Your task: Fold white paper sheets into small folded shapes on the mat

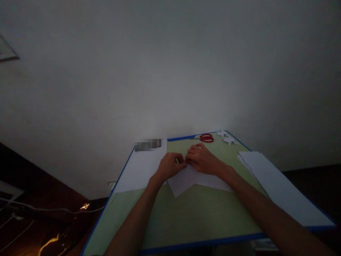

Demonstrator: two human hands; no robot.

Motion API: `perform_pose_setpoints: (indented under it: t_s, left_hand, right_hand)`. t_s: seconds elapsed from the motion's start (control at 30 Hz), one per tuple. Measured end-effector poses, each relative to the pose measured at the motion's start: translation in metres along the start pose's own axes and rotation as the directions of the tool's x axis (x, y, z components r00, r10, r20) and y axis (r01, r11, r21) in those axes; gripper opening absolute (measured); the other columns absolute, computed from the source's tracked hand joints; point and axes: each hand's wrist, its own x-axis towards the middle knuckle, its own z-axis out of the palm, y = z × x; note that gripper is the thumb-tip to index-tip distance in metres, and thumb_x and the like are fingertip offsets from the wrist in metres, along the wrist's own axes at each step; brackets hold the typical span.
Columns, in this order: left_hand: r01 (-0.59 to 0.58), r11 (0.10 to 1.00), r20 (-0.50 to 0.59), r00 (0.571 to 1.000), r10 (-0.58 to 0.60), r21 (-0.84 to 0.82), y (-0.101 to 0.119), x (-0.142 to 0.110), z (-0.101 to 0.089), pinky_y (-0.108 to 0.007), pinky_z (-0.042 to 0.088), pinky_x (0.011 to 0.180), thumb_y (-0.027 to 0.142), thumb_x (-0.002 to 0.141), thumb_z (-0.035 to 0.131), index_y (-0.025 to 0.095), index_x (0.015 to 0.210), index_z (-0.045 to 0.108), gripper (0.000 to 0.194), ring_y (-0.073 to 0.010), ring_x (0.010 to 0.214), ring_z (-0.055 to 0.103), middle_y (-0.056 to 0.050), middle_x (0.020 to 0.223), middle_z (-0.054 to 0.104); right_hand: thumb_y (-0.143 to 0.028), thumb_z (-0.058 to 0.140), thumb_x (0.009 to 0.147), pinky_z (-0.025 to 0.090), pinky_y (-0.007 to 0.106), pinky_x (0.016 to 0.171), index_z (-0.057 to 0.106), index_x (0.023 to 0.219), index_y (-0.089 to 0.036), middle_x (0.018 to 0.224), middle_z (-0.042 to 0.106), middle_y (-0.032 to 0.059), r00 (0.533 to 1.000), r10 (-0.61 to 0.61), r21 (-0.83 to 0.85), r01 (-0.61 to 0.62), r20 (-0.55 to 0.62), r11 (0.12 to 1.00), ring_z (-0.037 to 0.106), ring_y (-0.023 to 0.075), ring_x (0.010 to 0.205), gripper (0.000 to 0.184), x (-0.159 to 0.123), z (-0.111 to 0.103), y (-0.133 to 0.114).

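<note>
Working at a green table by the wall (dim in here!), my left hand and right hand closely pinch paper; scissors and scraps lie beyond.

Showing a frame at ten o'clock, trailing white cable at eight, spreading grey wall at twelve

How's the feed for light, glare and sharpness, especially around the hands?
Head view: dim overall, darkest near the lower corners; head view: bright yellowish glints at lower left; head view: detail is soft where the left hand and right hand meet over the white paper, so exact finger contact is hard to read; head view: a pixelated patch obscures an item at the table's far left.
</note>
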Motion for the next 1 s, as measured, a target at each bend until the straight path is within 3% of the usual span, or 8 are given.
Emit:
perform_pose_setpoints:
  t_s: [0.3, 0.67, 0.77, 0.87, 0.93, 1.0]
  left_hand:
    - [0.051, 0.998, 0.039, 0.998, -0.049, -0.048, -0.005, 0.002, -0.009, -0.024, 0.039, 0.057, 0.022, 0.071, 0.07, 0.02, 0.067, 0.074, 0.006, -0.0151, 0.061, 0.06, 0.0, 0.065, 0.069]
    - [0.062, 0.998, 0.067, 0.996, -0.059, -0.033, -0.019, 0.004, -0.009, -0.024, 0.04, 0.06, 0.024, 0.07, 0.068, 0.018, 0.067, 0.072, 0.008, -0.0146, 0.063, 0.06, 0.0, 0.065, 0.068]
    - [0.121, 0.992, 0.006, 0.993, -0.122, 0.038, -0.022, 0.004, -0.01, -0.026, 0.041, 0.062, 0.025, 0.07, 0.071, 0.018, 0.066, 0.071, 0.008, -0.0164, 0.065, 0.061, -0.002, 0.067, 0.069]
    - [0.167, 0.985, -0.098, 0.982, -0.161, 0.05, -0.021, 0.004, -0.008, -0.028, 0.043, 0.067, 0.027, 0.079, 0.067, 0.017, 0.073, 0.071, 0.011, -0.0179, 0.071, 0.062, -0.005, 0.076, 0.072]
    - [0.121, 0.993, -0.141, 0.983, -0.12, -0.004, -0.018, 0.005, -0.006, -0.029, 0.046, 0.072, 0.034, 0.087, 0.064, 0.017, 0.083, 0.072, 0.019, -0.0184, 0.076, 0.064, -0.007, 0.085, 0.074]
    - [0.042, 0.993, -0.115, 0.992, -0.055, -0.111, -0.013, 0.005, -0.003, -0.028, 0.047, 0.072, 0.042, 0.09, 0.064, 0.017, 0.091, 0.073, 0.027, -0.0184, 0.078, 0.065, -0.007, 0.091, 0.075]
  right_hand:
    - [-0.018, 0.057, 0.098, 0.03, 0.043, 0.096, 0.069, 0.091, -0.022, 0.095, 0.071, 0.0057, 0.996, 0.052, 0.05, -0.048, -0.079, 0.998, 0.057, 0.0249, 0.103, 0.014, -0.007, -0.01, 0.026]
    - [-0.023, 0.056, 0.098, 0.03, 0.045, 0.098, 0.072, 0.095, -0.023, 0.104, 0.074, 0.0067, 0.976, 0.18, 0.035, -0.177, -0.124, 0.984, 0.059, 0.0277, 0.114, 0.016, -0.023, -0.008, 0.061]
    - [-0.023, 0.053, 0.1, 0.032, 0.046, 0.096, 0.071, 0.098, -0.023, 0.112, 0.073, 0.0081, 0.961, 0.233, 0.038, -0.23, -0.149, 0.972, 0.059, 0.0284, 0.114, 0.018, -0.028, -0.008, 0.069]
    - [-0.024, 0.053, 0.1, 0.034, 0.046, 0.095, 0.072, 0.101, -0.024, 0.113, 0.073, 0.0079, 0.962, 0.24, 0.051, -0.235, -0.131, 0.971, 0.058, 0.0291, 0.117, 0.019, -0.029, -0.008, 0.07]
    - [-0.025, 0.054, 0.1, 0.034, 0.047, 0.097, 0.072, 0.101, -0.024, 0.109, 0.073, 0.0073, 0.971, 0.211, 0.053, -0.206, -0.111, 0.977, 0.059, 0.029, 0.116, 0.018, -0.026, -0.005, 0.065]
    - [-0.027, 0.057, 0.1, 0.035, 0.048, 0.099, 0.073, 0.1, -0.025, 0.105, 0.074, 0.007, 0.977, 0.181, 0.053, -0.176, -0.109, 0.983, 0.06, 0.0287, 0.114, 0.016, -0.019, -0.003, 0.057]
